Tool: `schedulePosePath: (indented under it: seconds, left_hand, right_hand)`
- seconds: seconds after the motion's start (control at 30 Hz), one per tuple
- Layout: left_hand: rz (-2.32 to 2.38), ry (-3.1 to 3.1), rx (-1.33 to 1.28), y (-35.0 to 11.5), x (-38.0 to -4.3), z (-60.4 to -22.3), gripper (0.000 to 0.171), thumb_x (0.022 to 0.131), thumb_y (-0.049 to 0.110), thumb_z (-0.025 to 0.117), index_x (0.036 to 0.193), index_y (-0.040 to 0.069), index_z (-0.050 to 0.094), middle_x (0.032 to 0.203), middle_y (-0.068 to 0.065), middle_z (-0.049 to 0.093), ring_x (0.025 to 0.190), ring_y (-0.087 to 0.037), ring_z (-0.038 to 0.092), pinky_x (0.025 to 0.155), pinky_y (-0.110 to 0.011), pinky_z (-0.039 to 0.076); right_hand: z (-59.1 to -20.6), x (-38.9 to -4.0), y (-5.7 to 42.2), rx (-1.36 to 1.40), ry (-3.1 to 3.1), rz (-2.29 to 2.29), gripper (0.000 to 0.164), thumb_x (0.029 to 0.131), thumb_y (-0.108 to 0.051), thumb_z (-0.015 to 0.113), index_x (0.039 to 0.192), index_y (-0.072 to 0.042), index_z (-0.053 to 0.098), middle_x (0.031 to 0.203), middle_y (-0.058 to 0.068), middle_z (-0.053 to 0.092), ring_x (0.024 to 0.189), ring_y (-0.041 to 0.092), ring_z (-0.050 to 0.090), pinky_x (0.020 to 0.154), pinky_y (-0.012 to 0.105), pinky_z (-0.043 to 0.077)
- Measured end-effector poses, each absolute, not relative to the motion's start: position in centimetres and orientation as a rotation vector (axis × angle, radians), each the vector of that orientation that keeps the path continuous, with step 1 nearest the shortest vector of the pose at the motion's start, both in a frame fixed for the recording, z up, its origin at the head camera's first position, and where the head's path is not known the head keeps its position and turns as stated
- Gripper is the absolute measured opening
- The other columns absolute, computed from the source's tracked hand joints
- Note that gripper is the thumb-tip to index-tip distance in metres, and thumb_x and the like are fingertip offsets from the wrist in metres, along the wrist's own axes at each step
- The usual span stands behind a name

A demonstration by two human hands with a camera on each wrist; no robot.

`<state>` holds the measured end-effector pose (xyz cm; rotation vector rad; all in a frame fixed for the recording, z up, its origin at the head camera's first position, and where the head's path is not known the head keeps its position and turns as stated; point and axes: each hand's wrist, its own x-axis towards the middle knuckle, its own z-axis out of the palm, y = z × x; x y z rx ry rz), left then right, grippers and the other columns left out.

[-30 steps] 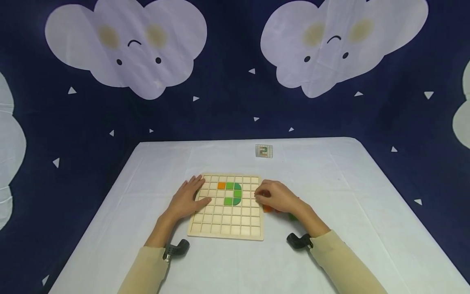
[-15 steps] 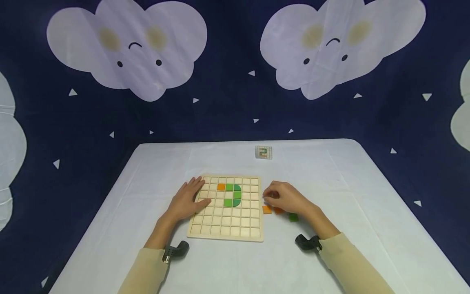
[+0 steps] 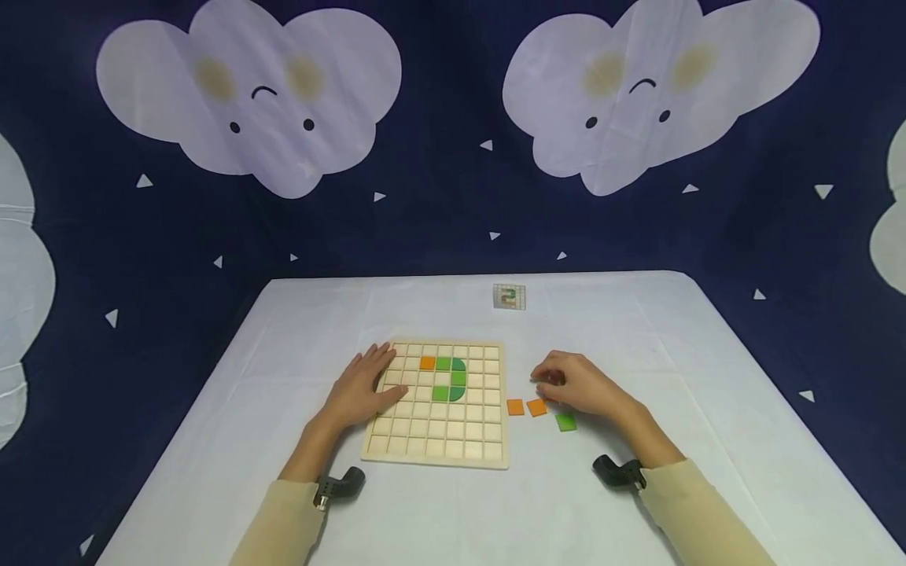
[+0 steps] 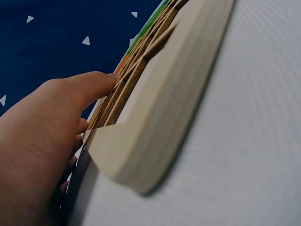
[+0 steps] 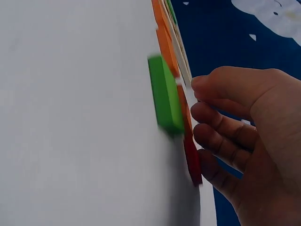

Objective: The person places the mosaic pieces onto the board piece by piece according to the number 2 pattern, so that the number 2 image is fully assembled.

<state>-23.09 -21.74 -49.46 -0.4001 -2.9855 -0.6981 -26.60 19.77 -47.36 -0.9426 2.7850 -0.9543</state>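
My left hand [image 3: 357,393] lies spread on the left side of a wooden grid board [image 3: 439,454], its thumb on the grid; the left wrist view shows the thumb [image 4: 96,87] over the rim. In the board sit an orange square tile [image 3: 428,363], several green squares and rounded darker green pieces [image 3: 458,394]. Right of the board my right hand [image 3: 583,385] hovers with fingers loosely bent and nothing visibly held. Close by lie two orange tiles [image 3: 536,407] and a green tile [image 3: 566,423]. A red tile [image 5: 192,160] appears beneath the fingertips in the right wrist view.
A small pattern card [image 3: 509,297] lies near the far edge of the white-covered table [image 3: 453,519]. Behind it hangs a dark blue cloth [image 3: 453,212] with white clouds and triangles. Black wrist mounts [image 3: 617,472] sit by both sleeves.
My right hand has moved right, away from the board's right edge, uncovering the orange and green tiles on the table. The left hand has stayed on the board.
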Motion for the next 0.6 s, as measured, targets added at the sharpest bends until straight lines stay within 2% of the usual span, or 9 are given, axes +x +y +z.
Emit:
schedulePosePath:
  seconds: [0.6]
  left_hand:
    - [-0.71,-2.944,-0.42,-21.7,-22.9,-49.4,0.085,0.085,0.061,0.058,0.148,0.008,0.037,0.155,-0.007,0.029,0.144,-0.026,0.018,0.117,-0.043,0.011]
  right_hand:
    - [-47.7,-26.2,24.2,-0.846,2.844,-0.949,0.025,0.082,-0.002,0.072,0.102,-0.016,0.073,0.09,-0.007,0.061,0.077,0.015,0.052,0.063,0.026,0.047]
